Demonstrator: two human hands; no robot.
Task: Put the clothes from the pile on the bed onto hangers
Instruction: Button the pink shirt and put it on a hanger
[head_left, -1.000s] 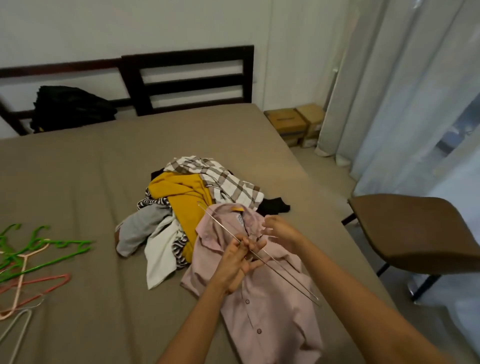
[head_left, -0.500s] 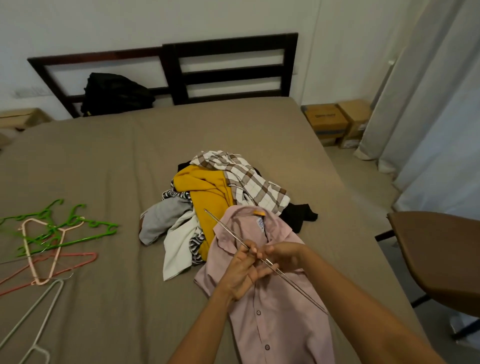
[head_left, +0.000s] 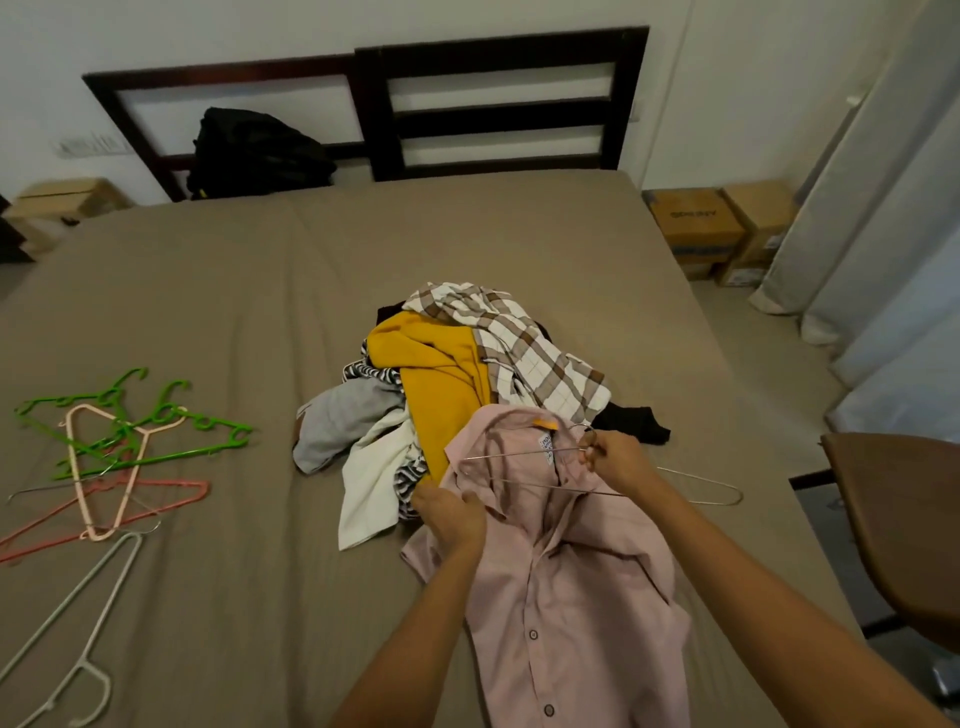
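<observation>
From the head camera, I see the pink shirt lying face up on the bed, buttoned, with its collar towards the pile of clothes and its shoulder overlapping the pile's near edge. It is spread flat, I judge, so the neck opening stays reachable.

My right hand pinches the wire hanger close under its hook, which gives me control of the tilt. The hanger lies across the collar: one end pokes out past my wrist over the sheet, the other reaches over the neck opening. I cannot tell whether that end has gone inside the shirt.

My left hand grips the cloth at the shirt's shoulder, fingers curled into it, most likely to hold the fabric steady and lift the opening while the wire slides in.

The spare hangers, green, pink and pale, lie in a loose heap well apart on the left side of the bed, within reach for the later garments. No garment in view is hung yet.
</observation>
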